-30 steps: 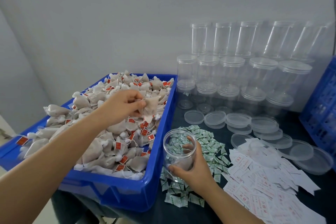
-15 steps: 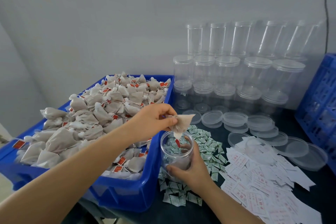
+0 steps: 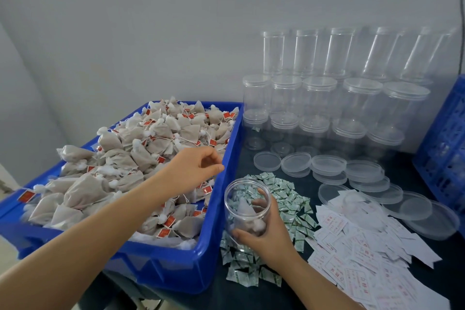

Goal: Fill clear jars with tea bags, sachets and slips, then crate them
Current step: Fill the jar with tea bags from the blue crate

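My right hand (image 3: 266, 234) grips an open clear jar (image 3: 245, 211) that stands tilted on a pile of green-and-white sachets (image 3: 286, 199). One tea bag (image 3: 245, 209) lies inside the jar. My left hand (image 3: 193, 168) hovers over the right side of the blue tub (image 3: 221, 209), fingers loosely curled and holding nothing. The tub is heaped with brown tea bags (image 3: 130, 158) bearing red tags. White paper slips (image 3: 364, 246) printed in red are spread to the right of the sachets.
Stacked clear jars with lids (image 3: 319, 108) stand against the wall at the back right. Loose clear lids (image 3: 327, 166) lie in front of them on the dark table. A blue crate (image 3: 445, 148) stands at the right edge.
My left hand carried a tea bag from the tub to the jar, dropped it in, and has drawn back over the tub with nothing in it. My right hand kept hold of the jar.
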